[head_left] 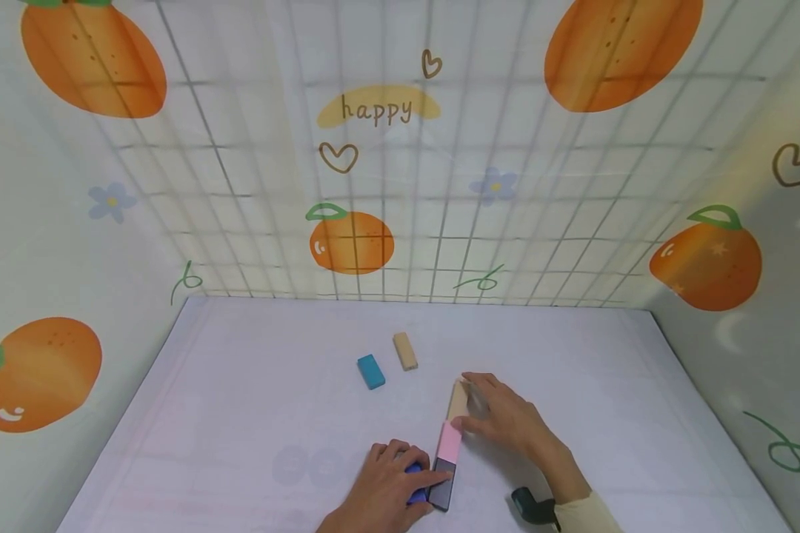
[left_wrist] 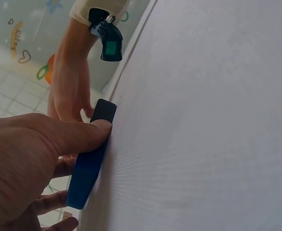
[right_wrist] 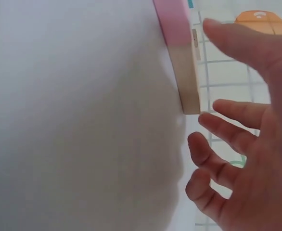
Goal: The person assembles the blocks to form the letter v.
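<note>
A row of blocks runs away from the person: a black block (head_left: 443, 485), a pink block (head_left: 450, 443) and a plain wooden block (head_left: 458, 400) at the far end. My left hand (head_left: 390, 485) holds a blue block (left_wrist: 86, 177) beside the black one, with one finger reaching across the black block's top. In the left wrist view the thumb lies on the near face and other fingers show behind. Around the row's far end is my right hand (head_left: 507, 418), its fingers spread beside the wooden block, thumb near the pink block's join; the right wrist view shows these fingers loosely bent.
Farther back on the white table (head_left: 240, 414) lie a light blue block (head_left: 371, 371) and another wooden block (head_left: 405, 351). A dark wrist camera (head_left: 532, 506) sits at the right sleeve. Patterned cloth walls (head_left: 260, 222) with a grid border the table's back and sides.
</note>
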Demonstrator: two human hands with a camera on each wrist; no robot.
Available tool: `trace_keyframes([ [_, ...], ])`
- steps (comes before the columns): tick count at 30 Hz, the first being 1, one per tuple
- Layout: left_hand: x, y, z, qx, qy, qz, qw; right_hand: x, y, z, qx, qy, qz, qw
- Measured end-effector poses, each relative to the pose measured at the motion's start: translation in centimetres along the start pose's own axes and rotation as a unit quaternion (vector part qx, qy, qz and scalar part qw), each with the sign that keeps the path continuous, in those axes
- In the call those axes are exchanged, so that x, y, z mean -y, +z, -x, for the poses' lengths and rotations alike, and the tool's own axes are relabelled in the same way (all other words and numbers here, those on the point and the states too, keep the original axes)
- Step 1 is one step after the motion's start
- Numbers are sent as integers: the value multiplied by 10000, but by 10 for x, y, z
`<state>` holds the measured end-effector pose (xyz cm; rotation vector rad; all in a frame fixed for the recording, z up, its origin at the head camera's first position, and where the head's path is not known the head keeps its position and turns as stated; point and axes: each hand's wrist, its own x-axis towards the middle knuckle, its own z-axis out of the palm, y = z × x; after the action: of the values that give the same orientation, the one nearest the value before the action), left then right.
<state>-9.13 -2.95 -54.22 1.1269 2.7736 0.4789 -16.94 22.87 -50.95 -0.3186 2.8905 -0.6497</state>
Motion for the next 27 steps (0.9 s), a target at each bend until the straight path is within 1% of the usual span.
trace_keyframes([
  [5,-2,-1,-1,177,-309,120,9993,1,3,7,-104,6,113,9999],
  [11,-7,-3,-1,118,-645,129,9978,5,12,19,-412,-117,363,9984],
  [15,-5,-4,0,141,-860,229,9959,13,18,28,-579,-147,532,9968],
  [20,-1,-5,3,157,-973,275,9947,25,25,36,-740,-16,689,9949],
  [24,3,-8,6,171,-986,404,9942,35,31,40,-656,190,746,9949],
  [27,6,-9,9,155,-993,521,9936,41,36,42,-620,257,807,9945],
])
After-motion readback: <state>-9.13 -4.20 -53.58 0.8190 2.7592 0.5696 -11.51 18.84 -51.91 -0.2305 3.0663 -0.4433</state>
